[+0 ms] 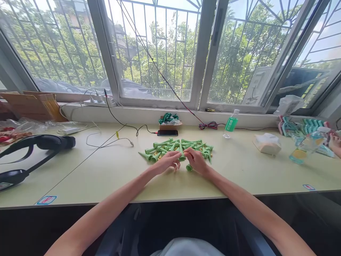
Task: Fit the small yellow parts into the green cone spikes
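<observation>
A green cone (182, 152), its wide end toward me, is between my two hands at the front of a pile. My left hand (169, 160) pinches it from the left with the thumb and index finger, the other fingers loosely curled. On the other side, my right hand (196, 161) is closed with its fingertips against the cone; part of its grip is hidden. Another green cone (189, 168) lies on the table just under my right hand. Behind the hands spreads a pile of green cones (162, 144), with small yellowish pieces among them.
A phone (167, 133) and a small box (170, 126) lie behind the pile. To the right stand a water bottle (231, 124) and a tissue pack (266, 144). A black headset (34, 149) and cables (112, 142) are left. Another person's hand (335, 144) shows far right.
</observation>
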Tool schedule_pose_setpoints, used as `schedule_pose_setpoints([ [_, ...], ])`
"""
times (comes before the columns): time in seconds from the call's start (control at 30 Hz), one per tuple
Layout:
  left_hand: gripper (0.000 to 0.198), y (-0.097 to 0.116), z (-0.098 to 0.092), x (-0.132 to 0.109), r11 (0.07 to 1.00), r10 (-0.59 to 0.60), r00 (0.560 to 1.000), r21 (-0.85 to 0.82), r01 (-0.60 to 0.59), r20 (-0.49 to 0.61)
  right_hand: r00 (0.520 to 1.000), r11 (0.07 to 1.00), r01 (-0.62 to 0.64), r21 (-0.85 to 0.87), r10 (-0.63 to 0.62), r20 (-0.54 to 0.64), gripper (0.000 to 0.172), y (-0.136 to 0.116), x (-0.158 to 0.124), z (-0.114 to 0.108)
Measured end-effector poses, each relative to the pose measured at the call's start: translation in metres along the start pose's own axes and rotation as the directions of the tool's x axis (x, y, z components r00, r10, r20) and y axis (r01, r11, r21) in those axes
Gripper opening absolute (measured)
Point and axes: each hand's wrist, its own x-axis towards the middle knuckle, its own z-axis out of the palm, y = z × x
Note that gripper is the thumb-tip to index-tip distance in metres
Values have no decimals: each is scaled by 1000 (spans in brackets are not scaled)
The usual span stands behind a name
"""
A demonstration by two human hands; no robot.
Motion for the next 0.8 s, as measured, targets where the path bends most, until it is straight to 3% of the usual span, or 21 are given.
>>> schedule_pose_setpoints([
  [0.43,42,-1,3,-1,963,71,997,263,-59,-35,999,1000,-24,-9,24,25,29,-1,0,-2],
  [0.6,35,-9,1,0,882,157,985,457,-109,-67,1000,999,-21,-38,22,20,36,0,0,0],
  [0.8,30,-14,3,2,760,332,936,620,-193,-115,1000,997,-19,-71,20,21,38,0,0,1],
])
